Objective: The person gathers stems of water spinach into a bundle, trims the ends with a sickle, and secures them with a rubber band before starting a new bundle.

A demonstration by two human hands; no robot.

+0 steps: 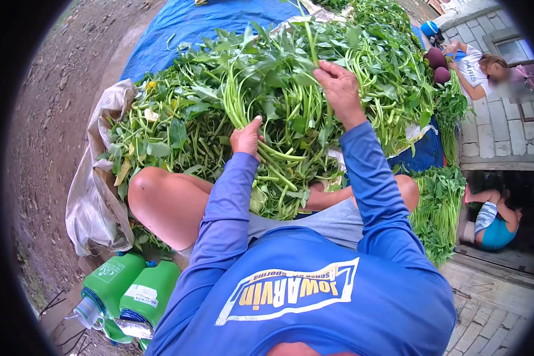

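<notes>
My left hand (246,139) is wrapped round a bunch of long green stems (236,98) with leafy tops, which look like water spinach. The cut ends of the bunch point down toward my lap. To the right and a little higher, my right hand (342,94) pinches a single leafy stem (310,38) that stands upright from its fingers. Both hands are above a large heap of the same loose greens (187,118), spread in front of my crossed legs. Part of the heap under the bunch is hidden.
A blue tarp (178,32) lies behind the heap, and a whitish sack (95,178) edges its left side. Green jugs (110,276) stand at lower left. Bundled greens (439,207) lie to the right. One person (474,68) is at upper right, another (499,225) sits in a doorway.
</notes>
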